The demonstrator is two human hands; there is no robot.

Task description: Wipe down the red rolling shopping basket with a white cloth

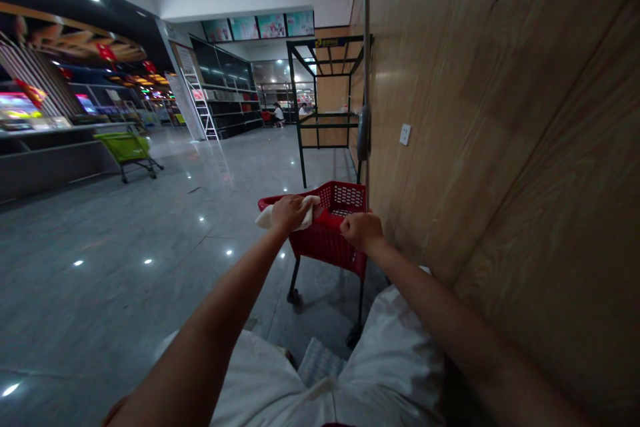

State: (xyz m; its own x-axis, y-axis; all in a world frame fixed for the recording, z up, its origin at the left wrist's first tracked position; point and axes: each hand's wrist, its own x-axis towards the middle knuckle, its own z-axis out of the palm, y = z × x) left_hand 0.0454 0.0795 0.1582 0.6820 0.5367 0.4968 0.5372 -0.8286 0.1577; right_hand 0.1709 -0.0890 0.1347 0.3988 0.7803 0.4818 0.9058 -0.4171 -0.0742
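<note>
A small red shopping cart (334,235) stands on the floor in front of me, close to the wooden wall. My left hand (289,212) is closed on a white cloth (307,212) and presses it against the cart's near left rim. My right hand (362,229) is closed around the cart's near right rim. Both forearms reach forward over my white-clad knees.
A wooden wall (500,120) with a socket (405,134) runs along the right. A dark metal rack (327,97) stands behind the cart. A green cart (129,149) sits far left near counters. A ladder (203,107) and shelves stand farther back, where people sit. The floor is glossy grey tile.
</note>
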